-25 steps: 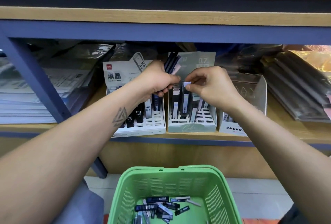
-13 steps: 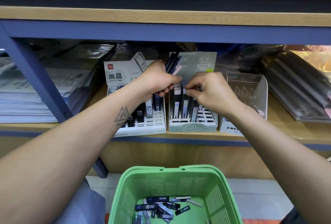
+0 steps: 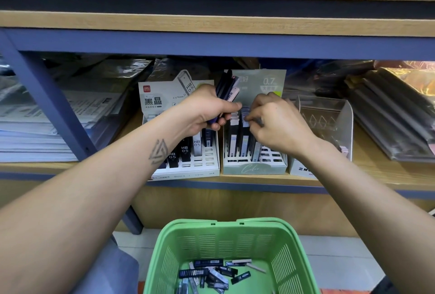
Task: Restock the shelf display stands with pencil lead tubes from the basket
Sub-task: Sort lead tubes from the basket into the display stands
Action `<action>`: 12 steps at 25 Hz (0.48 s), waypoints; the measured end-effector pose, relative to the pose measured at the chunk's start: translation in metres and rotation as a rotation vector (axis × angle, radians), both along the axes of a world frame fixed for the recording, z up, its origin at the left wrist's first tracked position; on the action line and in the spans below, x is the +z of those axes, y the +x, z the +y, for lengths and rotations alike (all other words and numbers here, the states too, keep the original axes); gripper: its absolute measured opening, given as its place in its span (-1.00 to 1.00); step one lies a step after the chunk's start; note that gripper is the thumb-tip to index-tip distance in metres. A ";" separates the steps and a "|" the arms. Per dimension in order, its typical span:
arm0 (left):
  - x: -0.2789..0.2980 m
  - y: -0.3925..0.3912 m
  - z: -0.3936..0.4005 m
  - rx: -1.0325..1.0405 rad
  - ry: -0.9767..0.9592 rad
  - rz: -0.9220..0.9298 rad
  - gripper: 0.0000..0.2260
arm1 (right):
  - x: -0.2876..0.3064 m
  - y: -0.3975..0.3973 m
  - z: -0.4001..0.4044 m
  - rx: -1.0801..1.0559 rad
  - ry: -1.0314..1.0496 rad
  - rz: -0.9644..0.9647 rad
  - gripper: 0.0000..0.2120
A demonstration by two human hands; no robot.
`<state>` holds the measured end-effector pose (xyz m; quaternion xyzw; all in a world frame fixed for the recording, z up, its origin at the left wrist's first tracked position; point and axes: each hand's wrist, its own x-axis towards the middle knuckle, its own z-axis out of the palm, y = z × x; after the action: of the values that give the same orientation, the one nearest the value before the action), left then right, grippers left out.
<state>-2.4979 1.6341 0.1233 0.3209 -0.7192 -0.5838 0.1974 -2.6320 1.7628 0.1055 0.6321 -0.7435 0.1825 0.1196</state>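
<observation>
Head view: the left hand [image 3: 207, 111] is closed round a bundle of tubes [image 3: 227, 86], their dark and pink tops fanning up above the fist, just in front of the white stand [image 3: 188, 164]. The right hand [image 3: 280, 124] has come down from where it was a second ago, when it pinched a tube beside the left fist; its fingertips [image 3: 249, 118] now pinch the top of one tube [image 3: 244, 115] standing in a back slot of the green stand [image 3: 254, 169]. That suggests one more tube is going in, or is just seated; whether it is fully down I cannot tell, since the hand covers the slot. The front slots of both stands are still unfilled. The basket [image 3: 230, 235] below, on the floor, has kept its loose tubes [image 3: 211, 272], so much restocking remains. A clear stand [image 3: 329, 117] sits to the right on the shelf [image 3: 376, 171].
</observation>
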 end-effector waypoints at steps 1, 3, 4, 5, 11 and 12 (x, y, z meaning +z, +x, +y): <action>0.000 0.001 0.001 -0.037 0.025 0.010 -0.88 | 0.002 -0.001 -0.001 -0.009 -0.051 -0.118 -0.77; 0.000 0.003 0.002 -0.120 0.042 0.015 -0.89 | 0.008 -0.004 -0.004 -0.021 -0.176 -0.567 -0.76; 0.000 0.003 0.004 -0.159 0.039 0.015 -0.90 | 0.011 -0.004 -0.005 0.000 -0.217 -0.787 -0.75; -0.001 0.002 0.005 -0.189 0.033 0.015 -0.90 | 0.012 -0.004 -0.005 0.024 -0.248 -0.926 -0.74; -0.002 0.002 0.007 -0.239 0.146 0.047 -0.88 | 0.010 -0.007 -0.003 0.050 -0.330 -1.339 -0.90; -0.002 0.003 0.007 -0.235 0.175 0.057 -0.86 | 0.010 -0.009 0.000 0.058 -0.322 -1.375 -0.89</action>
<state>-2.4949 1.6409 0.1216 0.2338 -0.6922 -0.6723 0.1190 -2.6406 1.7625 0.1157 0.3676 -0.5972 0.6513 -0.2899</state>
